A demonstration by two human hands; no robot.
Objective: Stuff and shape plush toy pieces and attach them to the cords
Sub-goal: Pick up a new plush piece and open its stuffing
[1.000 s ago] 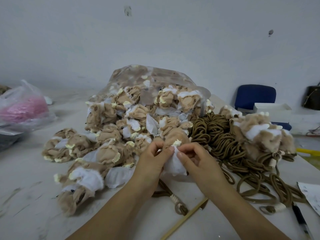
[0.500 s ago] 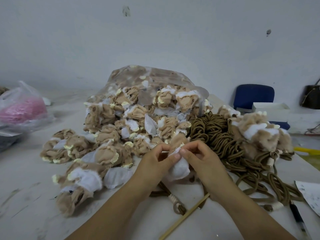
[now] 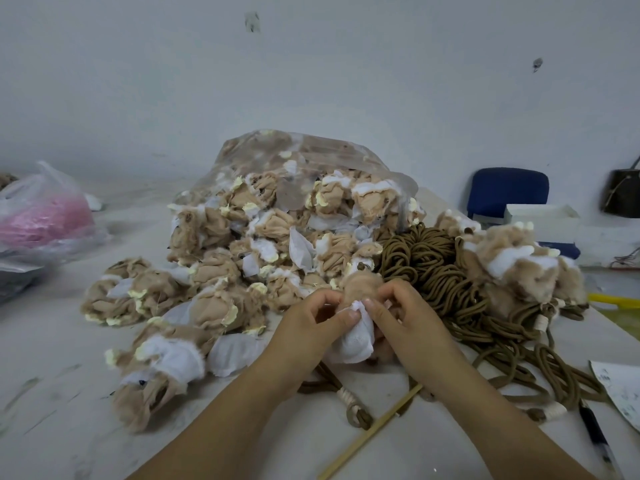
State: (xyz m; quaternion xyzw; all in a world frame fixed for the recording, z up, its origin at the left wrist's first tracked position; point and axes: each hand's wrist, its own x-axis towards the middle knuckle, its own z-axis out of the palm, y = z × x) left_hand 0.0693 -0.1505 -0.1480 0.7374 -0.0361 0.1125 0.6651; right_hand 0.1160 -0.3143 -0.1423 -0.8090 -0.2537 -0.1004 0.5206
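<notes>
A tan and white plush piece (image 3: pixel 356 337) is held just above the table between both hands. My left hand (image 3: pixel 311 327) pinches its white top edge from the left, and my right hand (image 3: pixel 405 320) pinches it from the right, fingers curled. Behind them lies a big heap of unturned tan plush pieces (image 3: pixel 263 251), spilling from a clear plastic bag (image 3: pixel 311 157). A bundle of brown cords (image 3: pixel 433 268) lies to the right, and one cord end with a white binding (image 3: pixel 348 398) lies under my hands. Finished furry pieces (image 3: pixel 519 271) rest on the cords.
A thin wooden stick (image 3: pixel 374 434) lies on the table in front of my hands. A black pen (image 3: pixel 597 441) and a sheet of paper (image 3: pixel 623 389) sit at the right edge. A bag with pink material (image 3: pixel 41 216) stands far left. A blue chair (image 3: pixel 505 192) stands behind the table.
Both hands have drawn closer together on the piece, and its white fabric is now bunched narrower between the fingertips, with the tan part pushed up above them.
</notes>
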